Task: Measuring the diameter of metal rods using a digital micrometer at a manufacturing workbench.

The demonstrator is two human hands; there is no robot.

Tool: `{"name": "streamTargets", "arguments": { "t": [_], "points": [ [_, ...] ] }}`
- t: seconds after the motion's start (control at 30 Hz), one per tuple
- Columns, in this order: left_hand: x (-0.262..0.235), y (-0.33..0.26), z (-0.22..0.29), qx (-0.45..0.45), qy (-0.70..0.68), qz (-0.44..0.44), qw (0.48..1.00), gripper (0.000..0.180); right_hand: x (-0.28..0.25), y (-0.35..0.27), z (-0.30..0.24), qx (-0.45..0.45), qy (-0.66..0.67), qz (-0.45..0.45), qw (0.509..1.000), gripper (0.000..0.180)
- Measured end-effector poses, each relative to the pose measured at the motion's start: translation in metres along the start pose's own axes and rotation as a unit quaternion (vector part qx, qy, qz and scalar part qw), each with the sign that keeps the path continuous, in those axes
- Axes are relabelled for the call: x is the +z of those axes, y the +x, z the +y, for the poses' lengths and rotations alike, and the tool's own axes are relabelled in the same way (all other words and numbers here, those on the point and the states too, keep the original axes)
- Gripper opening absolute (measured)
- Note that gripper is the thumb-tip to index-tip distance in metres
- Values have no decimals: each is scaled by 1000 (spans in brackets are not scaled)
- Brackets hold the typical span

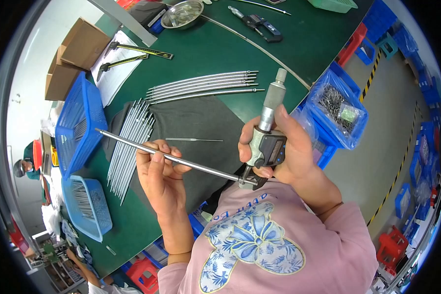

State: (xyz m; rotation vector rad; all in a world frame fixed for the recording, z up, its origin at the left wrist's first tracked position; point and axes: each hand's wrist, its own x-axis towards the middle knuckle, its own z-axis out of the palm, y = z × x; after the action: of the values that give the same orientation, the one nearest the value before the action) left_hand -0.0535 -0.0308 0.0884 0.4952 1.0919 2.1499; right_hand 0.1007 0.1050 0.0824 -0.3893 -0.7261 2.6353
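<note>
2 brown cardboard boxes (72, 58) stand at the table's far left; micrometer's small dark screen (278, 147).

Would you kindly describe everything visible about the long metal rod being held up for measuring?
The metal rod is long, thin, straight and silver-grey, with a shiny finish. It runs tilted from upper left to lower right above the dark grey mat. The left hand pinches it near the middle; its lower right end sits in the digital micrometer, gripped by the right hand.

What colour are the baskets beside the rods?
Blue, with mesh sides: the baskets show best in the head view, left of the rods.
</note>
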Motion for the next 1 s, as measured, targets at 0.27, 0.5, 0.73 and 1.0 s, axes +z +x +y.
{"name": "streamTargets", "arguments": {
  "t": [0.27, 0.5, 0.73, 1.0],
  "points": [
    [-2, 0, -1, -9, -7, 2, 1000, 12, 0, 2, 0, 11, 39, -5, 999, 69],
    [-2, -2, 0, -9, -6, 13, 1000, 13, 5, 0, -1, 9, 54, 0, 999, 61],
    [-2, -1, -3, -13, -12, -6, 1000, 13, 0, 0, 0, -8, 60, -13, 998, 61],
    [-5, -3, 0, -20, -24, -1, 1000, 13, 0, 1, 1, 8, -1, -24, 1000, 70]
  ]
}}
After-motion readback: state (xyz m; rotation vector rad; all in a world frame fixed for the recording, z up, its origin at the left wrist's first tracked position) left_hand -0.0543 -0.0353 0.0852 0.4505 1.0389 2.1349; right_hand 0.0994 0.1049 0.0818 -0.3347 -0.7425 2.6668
